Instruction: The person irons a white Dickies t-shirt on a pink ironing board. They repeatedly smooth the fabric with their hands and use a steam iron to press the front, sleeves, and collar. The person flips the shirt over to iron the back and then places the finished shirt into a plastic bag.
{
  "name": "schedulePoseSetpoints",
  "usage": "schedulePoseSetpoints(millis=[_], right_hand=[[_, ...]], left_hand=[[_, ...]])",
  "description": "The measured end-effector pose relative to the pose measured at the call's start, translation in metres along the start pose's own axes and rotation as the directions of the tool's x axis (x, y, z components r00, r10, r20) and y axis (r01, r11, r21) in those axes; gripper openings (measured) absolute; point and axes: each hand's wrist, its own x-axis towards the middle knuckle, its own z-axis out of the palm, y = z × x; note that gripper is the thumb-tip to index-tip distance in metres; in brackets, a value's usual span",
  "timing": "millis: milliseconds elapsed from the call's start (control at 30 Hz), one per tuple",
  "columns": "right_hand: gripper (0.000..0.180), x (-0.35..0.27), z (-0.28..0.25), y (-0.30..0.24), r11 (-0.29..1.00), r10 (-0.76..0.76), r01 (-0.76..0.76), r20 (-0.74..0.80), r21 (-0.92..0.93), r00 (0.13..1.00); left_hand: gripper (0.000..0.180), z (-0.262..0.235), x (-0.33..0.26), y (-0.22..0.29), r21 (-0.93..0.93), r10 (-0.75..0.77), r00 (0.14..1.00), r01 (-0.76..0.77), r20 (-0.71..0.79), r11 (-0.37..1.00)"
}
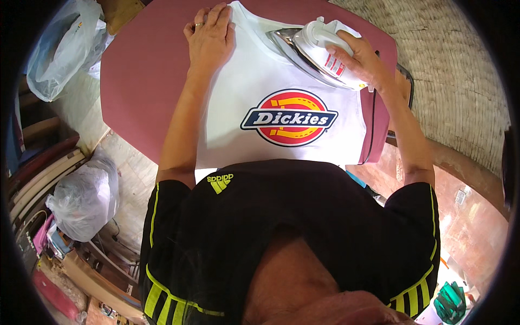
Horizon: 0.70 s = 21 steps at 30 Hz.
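Note:
A white shirt (pixel 227 103), printed on the front with a round red, yellow and dark blue emblem, lies spread over a maroon ironing board (pixel 146 70). My right hand (pixel 360 59) is wrapped round the handle of a white clothes iron (pixel 319 46). The iron rests on the shirt's upper right part, its metal tip pointing left. At the shirt's upper left edge, my left hand (pixel 211 35) lies palm down with its fingers stretched out, partly on the cloth. The iron's underside is hidden.
A dark cord (pixel 371 130) runs down the board's right side. Clear plastic bags (pixel 84 197) sit on the left near stacked boards (pixel 46 176). To the right is a woven, ridged surface (pixel 449 65). A green bundle (pixel 450 303) lies at the lower right.

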Motion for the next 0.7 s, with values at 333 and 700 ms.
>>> schedulePoseSetpoints(millis=[333,700], right_hand=[[0.041,0.095,0.069,-0.054,0.884,-0.463,0.370,-0.432,-0.284,0.774],[0.050,0.174,0.073,-0.076,0.978,-0.207,0.194,-0.366,-0.071,0.907]], left_hand=[[0.052,0.017,0.007,-0.048,-0.595,-0.132,0.987,0.050,-0.096,0.802],[0.044,-0.002,-0.018,-0.048,-0.523,-0.234,0.948,0.089,-0.217,0.848]])
